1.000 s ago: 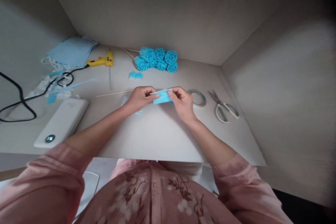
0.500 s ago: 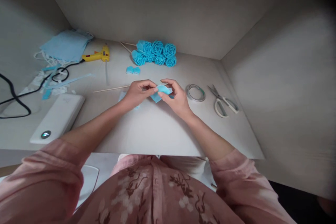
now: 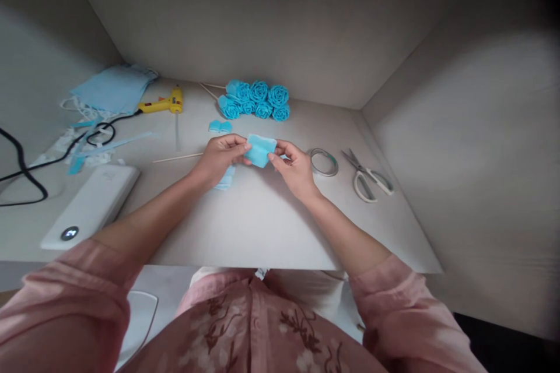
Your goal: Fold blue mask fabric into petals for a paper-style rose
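Note:
Between my two hands a small light-blue piece of mask fabric (image 3: 261, 150) is held up above the table. My left hand (image 3: 223, 157) pinches its left edge between thumb and fingers. At its right edge my right hand (image 3: 294, 164) grips it the same way. Beneath my left hand lie more pale-blue fabric pieces (image 3: 225, 178), partly covered. A thin wooden stick (image 3: 177, 158) runs out to the left from behind that hand. Just beyond my hands rests a small blue cut piece (image 3: 220, 126).
Blue fabric roses (image 3: 258, 99) on sticks lie at the back. To the left are blue masks (image 3: 111, 88), a yellow glue gun (image 3: 161, 104), a black cord (image 3: 102, 134), scraps and a white power bank (image 3: 91, 205). A tape roll (image 3: 324, 162) and scissors (image 3: 366, 175) are at right.
The fabric piece was curled and folded between my fingers; now it is spread flatter and faces me. My left hand has moved slightly left, and the view has tilted slightly upward.

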Demonstrator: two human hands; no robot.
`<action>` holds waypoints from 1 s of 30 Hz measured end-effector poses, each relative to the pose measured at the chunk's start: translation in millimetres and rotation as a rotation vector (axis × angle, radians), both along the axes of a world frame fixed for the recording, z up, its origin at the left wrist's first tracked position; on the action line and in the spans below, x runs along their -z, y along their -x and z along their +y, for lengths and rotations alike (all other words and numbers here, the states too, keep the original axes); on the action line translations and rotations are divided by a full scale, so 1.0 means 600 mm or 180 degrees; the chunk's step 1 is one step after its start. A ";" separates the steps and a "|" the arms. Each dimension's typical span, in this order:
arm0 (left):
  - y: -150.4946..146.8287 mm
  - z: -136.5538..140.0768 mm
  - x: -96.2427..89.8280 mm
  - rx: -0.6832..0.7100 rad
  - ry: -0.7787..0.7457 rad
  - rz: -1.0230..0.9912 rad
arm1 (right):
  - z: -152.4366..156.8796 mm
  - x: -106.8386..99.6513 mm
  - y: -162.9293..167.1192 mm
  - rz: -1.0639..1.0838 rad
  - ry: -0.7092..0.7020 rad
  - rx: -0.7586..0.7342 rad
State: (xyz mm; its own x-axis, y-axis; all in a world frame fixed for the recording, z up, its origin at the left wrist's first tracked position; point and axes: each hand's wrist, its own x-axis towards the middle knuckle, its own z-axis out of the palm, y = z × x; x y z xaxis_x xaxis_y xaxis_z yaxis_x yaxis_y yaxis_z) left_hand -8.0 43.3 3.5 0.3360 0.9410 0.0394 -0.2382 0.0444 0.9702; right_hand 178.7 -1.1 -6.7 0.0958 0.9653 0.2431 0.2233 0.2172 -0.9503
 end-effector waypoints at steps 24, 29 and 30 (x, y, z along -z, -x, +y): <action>-0.013 -0.022 -0.003 0.0347 -0.0742 0.1029 | -0.007 -0.009 0.006 0.0198 -0.0139 -0.0027; -0.009 -0.015 0.006 0.0316 -0.0812 0.1218 | -0.005 -0.005 0.004 0.0246 -0.0081 0.0057; -0.009 -0.015 0.006 0.0315 -0.0803 0.1213 | -0.005 -0.004 0.004 0.0237 -0.0072 0.0066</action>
